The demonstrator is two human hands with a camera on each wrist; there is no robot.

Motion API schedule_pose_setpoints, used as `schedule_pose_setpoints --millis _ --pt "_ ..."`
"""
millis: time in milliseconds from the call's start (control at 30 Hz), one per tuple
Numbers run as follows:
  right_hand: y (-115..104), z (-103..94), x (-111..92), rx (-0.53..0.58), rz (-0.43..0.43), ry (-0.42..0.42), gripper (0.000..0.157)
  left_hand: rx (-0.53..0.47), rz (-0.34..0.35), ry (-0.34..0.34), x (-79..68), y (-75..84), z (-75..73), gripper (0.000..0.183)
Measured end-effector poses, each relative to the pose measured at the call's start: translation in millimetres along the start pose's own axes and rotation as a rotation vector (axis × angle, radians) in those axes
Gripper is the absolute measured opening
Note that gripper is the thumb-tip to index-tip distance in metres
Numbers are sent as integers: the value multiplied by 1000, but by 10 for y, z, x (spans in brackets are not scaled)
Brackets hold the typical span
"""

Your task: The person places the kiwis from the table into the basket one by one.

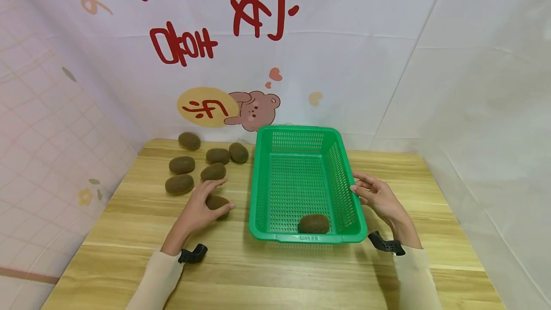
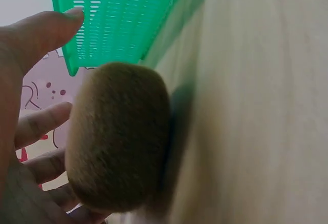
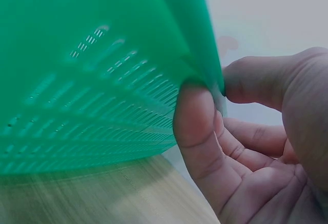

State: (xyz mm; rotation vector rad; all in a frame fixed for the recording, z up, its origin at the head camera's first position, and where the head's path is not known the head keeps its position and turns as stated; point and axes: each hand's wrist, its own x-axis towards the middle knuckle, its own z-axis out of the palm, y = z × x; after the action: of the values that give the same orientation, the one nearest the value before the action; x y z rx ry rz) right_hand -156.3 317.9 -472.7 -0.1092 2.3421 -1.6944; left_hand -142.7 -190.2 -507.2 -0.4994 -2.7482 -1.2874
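My left hand is spread over a brown kiwi on the table, thumb on one side and fingers on the other. In the left wrist view this kiwi fills the middle, with the thumb standing well away from it. My right hand pinches the right rim of a green plastic basket. The right wrist view shows the thumb outside the rim and a finger tucked beneath it. One kiwi lies inside the basket at its near end.
Several more kiwis, among them a near-left kiwi and a far kiwi, lie on the wooden table left of the basket. Behind the table hangs a white printed cloth; more cloth borders both sides.
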Motion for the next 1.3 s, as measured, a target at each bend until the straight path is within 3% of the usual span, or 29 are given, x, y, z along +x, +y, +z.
schedule_pose_setpoints --millis 233,467,700,1300 --pt "6 7 18 -6 6 1 70 50 -23 3 -135 -116 2 74" --pt "-4 9 27 8 1 0 69 79 9 31 -198 -163 -7 68" --pt "-14 4 33 12 -3 1 68 101 11 43 -203 -164 5 58" --pt "26 2 3 24 -3 2 69 96 -3 66 -171 -135 0 53"
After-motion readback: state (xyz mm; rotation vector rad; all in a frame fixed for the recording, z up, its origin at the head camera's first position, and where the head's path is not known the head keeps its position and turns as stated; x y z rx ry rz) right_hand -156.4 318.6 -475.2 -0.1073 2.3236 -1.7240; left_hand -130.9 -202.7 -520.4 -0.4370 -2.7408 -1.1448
